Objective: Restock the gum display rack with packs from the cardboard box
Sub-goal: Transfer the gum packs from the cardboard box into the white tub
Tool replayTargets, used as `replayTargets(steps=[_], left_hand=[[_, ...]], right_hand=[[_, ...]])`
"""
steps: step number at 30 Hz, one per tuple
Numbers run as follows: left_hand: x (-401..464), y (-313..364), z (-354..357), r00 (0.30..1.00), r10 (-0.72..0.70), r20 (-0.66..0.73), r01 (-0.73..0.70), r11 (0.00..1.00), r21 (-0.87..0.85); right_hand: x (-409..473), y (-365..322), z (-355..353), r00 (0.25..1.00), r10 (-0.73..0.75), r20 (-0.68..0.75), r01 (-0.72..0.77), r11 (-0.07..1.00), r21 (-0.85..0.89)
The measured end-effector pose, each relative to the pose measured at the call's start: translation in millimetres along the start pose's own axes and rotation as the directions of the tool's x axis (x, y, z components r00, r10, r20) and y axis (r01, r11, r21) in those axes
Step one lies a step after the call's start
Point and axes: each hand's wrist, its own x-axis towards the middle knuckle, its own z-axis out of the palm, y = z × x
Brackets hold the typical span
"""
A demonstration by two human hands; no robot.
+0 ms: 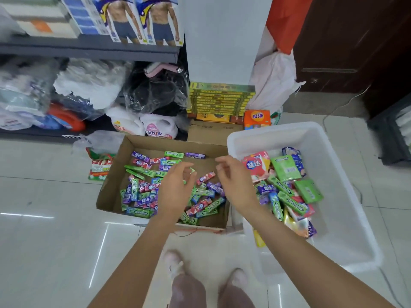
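The gum packs (201,192) lie loose in a heap across the bottom of the cardboard box (111,192), which sits open on the tiled floor (44,196) just in front of the person's feet. Most are slim sticks in green, purple, blue and red wrappers, their long axes pointing every way; a red-and-white stick (205,177) lies between the two hands, its long axis running from lower left up to the right.

The left hand (175,187) hangs over the middle of the heap with its fingers (189,168) curled down and forward; a small green piece shows at the fingertips, but whether they pinch it or only hover above it cannot be told. The right hand (234,181) hovers over the box's right side, fingers loosely bent and grasping nothing. The packs lie directly beneath both hands, so either one need only drop; the left looks nearer to a grasp.

Touching the box's right wall stands a white plastic tub (333,214) holding more gum packs and larger green and red cartons. No display rack can be made out with certainty. Beyond the box's far edge are stacked yellow-green cartons (220,100) and shelves of bagged goods.
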Motion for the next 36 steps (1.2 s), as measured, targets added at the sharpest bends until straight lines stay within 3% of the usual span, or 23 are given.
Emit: replayTargets(steps=[6,13,19,26,33,36], left_hand=[[51.4,-98.2,-35.3,0.984,-0.116,0.138,0.099,0.988,0.121],[109.3,-162.8,-38.9,0.952,-0.078,0.296,0.006,0.972,0.237],[139.8,-177.7,-2.4,0.894,0.005,0.449,-0.133,0.958,0.253],[158.0,-188.7,35.7,0.889,0.051,0.455,-0.243,0.894,0.376],[164.6,-180.7,38.0,0.853,0.108,0.511,-0.388,0.786,0.481],[164.7,-179.0,33.4,0.888,0.062,0.455,-0.266,0.877,0.401]], right_hand=[[34.2,-18.4,92.8,0.982,0.086,0.167,-0.060,0.986,-0.156],[72.4,1.5,160.3,0.931,0.291,0.222,-0.197,0.910,-0.365],[95.5,33.9,190.9,0.920,0.368,0.135,-0.258,0.828,-0.498],[97.7,59.2,210.7,0.910,0.414,0.005,-0.332,0.738,-0.587],[100.0,60.4,208.7,0.919,0.392,-0.026,-0.336,0.751,-0.569],[98.1,53.9,205.8,0.905,0.423,-0.042,-0.403,0.822,-0.403]])
